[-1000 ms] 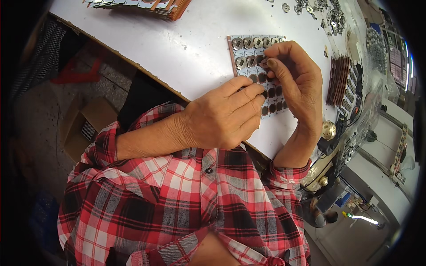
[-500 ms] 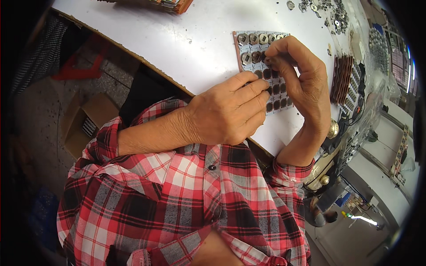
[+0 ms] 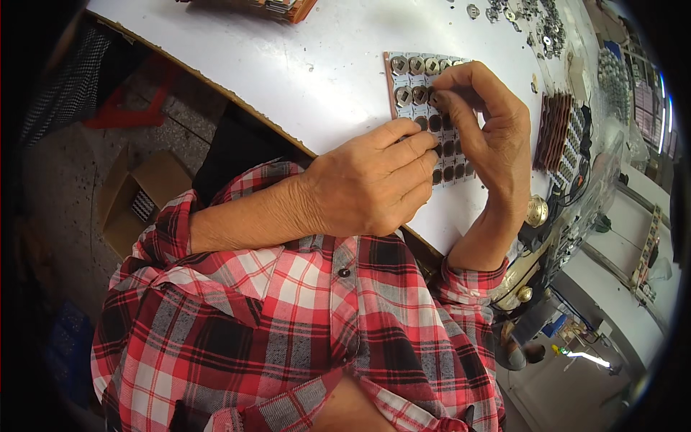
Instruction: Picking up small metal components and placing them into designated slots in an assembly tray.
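Observation:
A flat panel of small circuit boards (image 3: 396, 79) lies on the white table, its cells in rows. Round metal clips with diamond-shaped openings (image 3: 403, 96) sit on the far rows, while nearer cells show dark round pads (image 3: 448, 148). My right hand (image 3: 497, 122) comes down over the panel's right side. Its thumb and forefinger are pinched on a round metal clip (image 3: 435, 99) in the second row, partly covered by the fingertips. Across the panel's near left part lies my left hand (image 3: 374, 173), palm down and fingers stretched out; its thumb and whatever is beneath the palm are hidden.
Loose metal clips (image 3: 551, 32) are scattered at the far right. A stack of filled panels (image 3: 558, 137) stands right of my right hand, and another stack (image 3: 288, 7) at the far edge. Below the table's left edge are a cardboard box (image 3: 122, 194) and a red stool (image 3: 133, 111).
My right fingertips have shifted slightly down onto the clip, which now shows more plainly in the second row. My left hand has barely moved. The panel appears slightly farther right.

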`<move>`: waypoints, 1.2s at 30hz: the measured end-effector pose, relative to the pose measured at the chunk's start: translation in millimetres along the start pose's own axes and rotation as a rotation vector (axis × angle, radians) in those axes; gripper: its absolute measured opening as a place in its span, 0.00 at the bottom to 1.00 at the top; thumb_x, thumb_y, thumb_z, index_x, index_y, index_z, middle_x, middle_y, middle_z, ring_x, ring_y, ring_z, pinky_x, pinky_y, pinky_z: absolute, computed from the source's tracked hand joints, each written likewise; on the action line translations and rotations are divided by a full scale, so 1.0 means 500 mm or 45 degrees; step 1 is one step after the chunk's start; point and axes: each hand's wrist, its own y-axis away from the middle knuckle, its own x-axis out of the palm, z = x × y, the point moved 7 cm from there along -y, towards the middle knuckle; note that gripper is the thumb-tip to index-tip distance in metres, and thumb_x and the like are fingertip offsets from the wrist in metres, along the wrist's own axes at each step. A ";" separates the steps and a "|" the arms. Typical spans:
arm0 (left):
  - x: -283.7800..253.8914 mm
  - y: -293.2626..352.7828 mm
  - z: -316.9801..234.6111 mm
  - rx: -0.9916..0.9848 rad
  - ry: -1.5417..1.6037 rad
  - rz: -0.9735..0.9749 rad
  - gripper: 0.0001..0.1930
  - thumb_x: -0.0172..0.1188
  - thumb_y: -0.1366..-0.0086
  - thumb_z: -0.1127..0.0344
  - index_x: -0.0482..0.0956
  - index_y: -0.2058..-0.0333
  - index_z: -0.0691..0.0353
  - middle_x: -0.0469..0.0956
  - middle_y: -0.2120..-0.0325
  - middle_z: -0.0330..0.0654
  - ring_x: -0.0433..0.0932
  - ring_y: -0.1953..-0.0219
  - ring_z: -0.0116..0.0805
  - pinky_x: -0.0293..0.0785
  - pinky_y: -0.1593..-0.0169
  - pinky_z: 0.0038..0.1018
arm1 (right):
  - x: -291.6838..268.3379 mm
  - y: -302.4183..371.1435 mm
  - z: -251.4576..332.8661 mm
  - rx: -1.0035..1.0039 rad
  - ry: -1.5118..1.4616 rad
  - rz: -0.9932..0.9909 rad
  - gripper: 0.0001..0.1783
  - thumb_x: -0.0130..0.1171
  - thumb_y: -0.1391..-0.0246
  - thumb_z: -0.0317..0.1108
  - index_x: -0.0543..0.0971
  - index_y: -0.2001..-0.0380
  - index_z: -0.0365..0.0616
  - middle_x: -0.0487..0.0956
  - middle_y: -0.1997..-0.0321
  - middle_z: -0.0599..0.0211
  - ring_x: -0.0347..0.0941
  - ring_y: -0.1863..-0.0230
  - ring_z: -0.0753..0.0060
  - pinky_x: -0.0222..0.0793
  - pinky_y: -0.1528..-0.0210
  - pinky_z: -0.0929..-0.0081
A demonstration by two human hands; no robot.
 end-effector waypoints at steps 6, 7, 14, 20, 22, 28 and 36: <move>-0.001 -0.003 0.000 0.001 0.006 -0.003 0.15 0.68 0.55 0.69 0.82 0.68 0.72 0.83 0.61 0.52 0.82 0.52 0.48 0.79 0.45 0.44 | -0.003 0.027 -0.003 0.079 0.100 -0.268 0.07 0.65 0.41 0.18 0.80 0.60 0.36 0.82 0.65 0.72 0.78 0.66 0.85 0.74 0.64 0.84; -0.001 -0.004 0.000 0.007 0.006 -0.006 0.15 0.68 0.55 0.69 0.82 0.68 0.72 0.83 0.62 0.52 0.83 0.52 0.48 0.79 0.45 0.44 | -0.004 0.028 -0.004 0.080 0.101 -0.271 0.07 0.65 0.41 0.18 0.80 0.60 0.36 0.82 0.65 0.72 0.78 0.66 0.85 0.74 0.64 0.84; 0.000 -0.003 0.002 -0.031 0.030 -0.013 0.15 0.69 0.56 0.69 0.82 0.69 0.72 0.83 0.62 0.53 0.83 0.52 0.48 0.80 0.45 0.44 | 0.000 0.039 -0.031 0.281 -0.209 -0.236 0.11 0.66 0.42 0.19 0.82 0.56 0.36 0.82 0.63 0.74 0.77 0.66 0.84 0.73 0.65 0.86; -0.002 -0.007 0.001 -0.055 0.056 -0.006 0.14 0.69 0.56 0.70 0.82 0.70 0.72 0.83 0.62 0.53 0.83 0.52 0.48 0.80 0.45 0.45 | -0.003 0.038 -0.037 0.229 -0.212 -0.223 0.11 0.65 0.42 0.18 0.81 0.55 0.36 0.81 0.61 0.72 0.77 0.64 0.83 0.73 0.67 0.86; -0.003 -0.009 0.001 -0.057 0.053 0.004 0.14 0.69 0.56 0.70 0.82 0.70 0.72 0.83 0.62 0.53 0.83 0.52 0.48 0.79 0.45 0.45 | -0.004 0.036 -0.030 0.189 -0.155 -0.194 0.11 0.64 0.42 0.18 0.81 0.56 0.36 0.81 0.61 0.71 0.77 0.64 0.83 0.73 0.67 0.86; -0.008 -0.008 0.003 -0.082 0.089 0.017 0.13 0.69 0.56 0.70 0.82 0.71 0.72 0.83 0.62 0.53 0.83 0.52 0.49 0.81 0.46 0.45 | 0.004 0.034 0.012 -0.005 0.118 -0.159 0.11 0.63 0.43 0.17 0.81 0.56 0.36 0.82 0.61 0.70 0.77 0.64 0.82 0.72 0.63 0.84; -0.012 -0.008 0.006 -0.072 0.094 0.004 0.14 0.71 0.55 0.70 0.83 0.69 0.72 0.83 0.62 0.53 0.83 0.52 0.49 0.81 0.46 0.45 | 0.013 0.038 -0.021 0.107 -0.082 -0.219 0.12 0.63 0.44 0.17 0.82 0.56 0.37 0.82 0.61 0.72 0.77 0.65 0.85 0.72 0.63 0.85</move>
